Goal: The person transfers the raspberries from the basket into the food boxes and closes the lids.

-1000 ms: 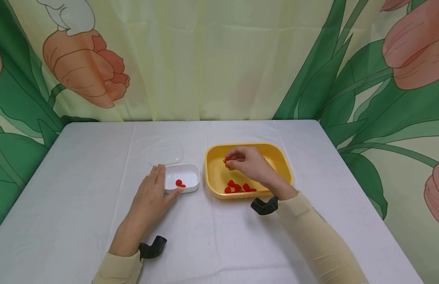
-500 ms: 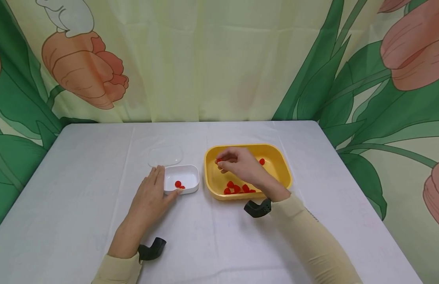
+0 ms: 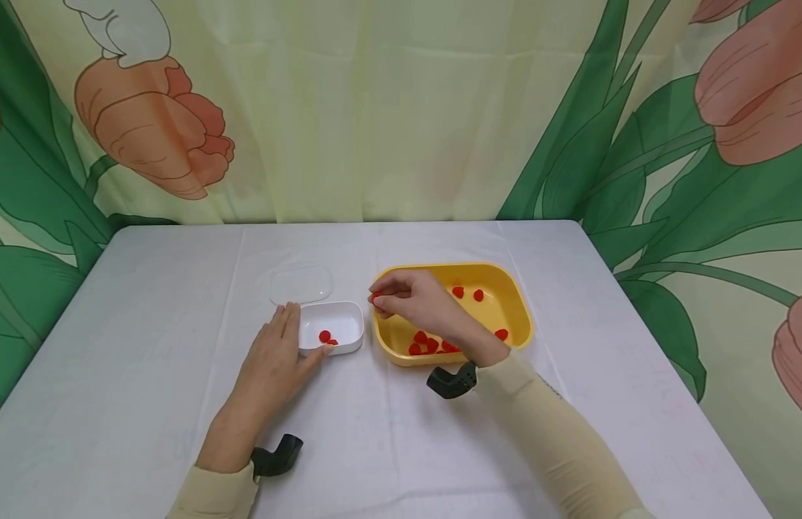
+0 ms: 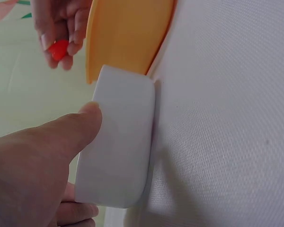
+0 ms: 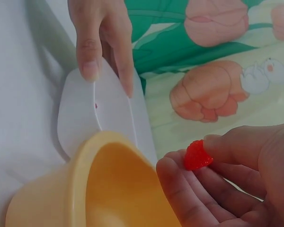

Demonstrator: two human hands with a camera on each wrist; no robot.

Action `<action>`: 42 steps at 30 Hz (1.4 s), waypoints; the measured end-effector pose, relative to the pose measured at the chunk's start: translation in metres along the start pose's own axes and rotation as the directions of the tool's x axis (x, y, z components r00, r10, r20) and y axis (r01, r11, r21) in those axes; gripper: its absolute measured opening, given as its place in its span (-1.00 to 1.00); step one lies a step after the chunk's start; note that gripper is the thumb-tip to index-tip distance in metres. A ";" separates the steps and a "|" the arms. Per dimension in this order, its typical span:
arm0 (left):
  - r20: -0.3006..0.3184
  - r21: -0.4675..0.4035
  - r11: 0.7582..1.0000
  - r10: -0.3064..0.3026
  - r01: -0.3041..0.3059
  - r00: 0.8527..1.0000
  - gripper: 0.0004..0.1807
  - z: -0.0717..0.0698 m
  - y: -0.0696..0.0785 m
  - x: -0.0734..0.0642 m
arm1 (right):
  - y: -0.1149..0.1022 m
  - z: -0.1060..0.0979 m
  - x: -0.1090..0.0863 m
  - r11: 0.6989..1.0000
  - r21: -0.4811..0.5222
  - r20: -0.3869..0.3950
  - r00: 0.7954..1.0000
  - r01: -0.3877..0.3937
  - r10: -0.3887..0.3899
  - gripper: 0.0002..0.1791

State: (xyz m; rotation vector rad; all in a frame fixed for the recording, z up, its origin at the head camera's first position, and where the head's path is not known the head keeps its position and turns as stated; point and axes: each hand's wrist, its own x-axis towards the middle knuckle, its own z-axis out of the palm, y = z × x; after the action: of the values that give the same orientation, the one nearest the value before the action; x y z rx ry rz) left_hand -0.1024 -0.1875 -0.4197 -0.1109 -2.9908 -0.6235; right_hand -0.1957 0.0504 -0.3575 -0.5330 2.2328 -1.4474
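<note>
My right hand (image 3: 420, 301) pinches a red raspberry (image 5: 198, 155) between thumb and fingertips, over the left rim of the yellow tub (image 3: 512, 306). Several more raspberries (image 3: 431, 345) lie in that tub, mostly clustered along its near side. To its left sits a small white box (image 4: 120, 137), with a couple of red pieces (image 3: 325, 336) inside. My left hand (image 3: 275, 353) holds this box, thumb on the near wall and fingers along the left end.
Behind the white box lies a clear lid (image 3: 302, 284), flat on the white tablecloth (image 3: 180, 346). A printed curtain (image 3: 407, 108) hangs beyond the table's far edge. Both wrists carry a black camera mount (image 3: 277, 454).
My right hand has moved left with the raspberry, from over the tub's middle to its left rim, uncovering raspberries at the tub's right. My left hand stays on the white box.
</note>
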 end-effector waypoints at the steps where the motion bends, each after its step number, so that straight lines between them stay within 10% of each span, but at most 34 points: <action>1: 0.000 -0.001 1.000 -0.001 0.001 1.000 -0.04 0.000 0.000 0.000 | -0.001 0.001 0.001 1.000 -0.004 0.004 1.000 0.003 -0.003 -0.76; 42: -0.018 -0.037 0.999 0.033 -0.034 0.999 -0.07 0.000 -0.001 0.001 | -0.008 0.038 0.022 0.998 -0.036 0.097 0.994 0.058 -0.054 -0.86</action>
State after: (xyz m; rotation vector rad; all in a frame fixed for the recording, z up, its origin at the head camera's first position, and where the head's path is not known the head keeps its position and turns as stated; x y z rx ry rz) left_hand -0.1030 -0.1888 -0.4198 -0.1565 -2.9548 -0.6733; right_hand -0.1932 0.0068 -0.3675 -0.6685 2.1908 -1.3775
